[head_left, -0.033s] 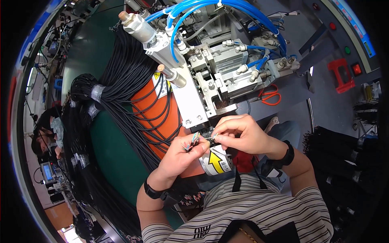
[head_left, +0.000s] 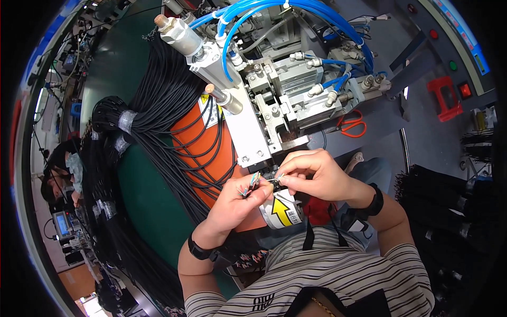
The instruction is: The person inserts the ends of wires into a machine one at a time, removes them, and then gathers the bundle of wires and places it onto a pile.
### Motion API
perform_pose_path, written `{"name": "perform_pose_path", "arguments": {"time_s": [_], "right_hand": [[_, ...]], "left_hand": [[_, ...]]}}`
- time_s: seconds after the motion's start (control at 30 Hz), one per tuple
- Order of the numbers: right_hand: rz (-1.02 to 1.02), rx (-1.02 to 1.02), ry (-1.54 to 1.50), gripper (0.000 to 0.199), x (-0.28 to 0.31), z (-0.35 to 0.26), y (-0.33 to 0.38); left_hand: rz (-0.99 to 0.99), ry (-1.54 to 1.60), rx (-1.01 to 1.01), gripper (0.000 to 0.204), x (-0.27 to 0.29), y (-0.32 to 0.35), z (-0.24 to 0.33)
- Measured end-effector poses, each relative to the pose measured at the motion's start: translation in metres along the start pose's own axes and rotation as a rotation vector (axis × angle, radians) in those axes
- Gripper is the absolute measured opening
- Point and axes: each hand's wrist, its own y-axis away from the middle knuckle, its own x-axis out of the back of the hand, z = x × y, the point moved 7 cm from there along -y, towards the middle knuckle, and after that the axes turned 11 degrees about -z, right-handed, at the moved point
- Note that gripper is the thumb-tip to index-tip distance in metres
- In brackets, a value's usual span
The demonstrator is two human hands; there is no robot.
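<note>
My left hand (head_left: 238, 203) is closed around the ends of several cables, and their thin coloured wires (head_left: 254, 179) stick out past the thumb and fingers. Close beside it, my right hand (head_left: 316, 175) pinches the fine wire tips (head_left: 280, 178) of one cable between thumb and forefinger. A light-coloured strand runs across the small gap between the two hands. Both hands are over the front of a metal pneumatic machine (head_left: 235, 129), just above a white cover with a yellow arrow (head_left: 282, 211). The fingertips hide exactly how the wires are gripped.
Bundles of black cables (head_left: 158, 90) lie on the green table (head_left: 138, 182) and orange mat (head_left: 203, 153) to the left. Blue air hoses (head_left: 301, 6) arch over the machine. Red-handled scissors (head_left: 352, 124) lie right of it. More black cables (head_left: 430, 195) hang at far right.
</note>
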Motion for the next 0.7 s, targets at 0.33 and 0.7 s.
{"name": "perform_pose_path", "arguments": {"time_s": [0.33, 0.7], "right_hand": [[0.247, 0.257, 1.0, 0.009, -0.019, -0.034, 0.01], [0.21, 0.137, 1.032, 0.007, -0.008, -0.02, 0.009]], "left_hand": [[0.381, -1.459, -0.532, 0.032, -0.045, 0.016, 0.02], [0.296, -1.324, -0.522, 0.055, -0.029, 0.012, 0.021]]}}
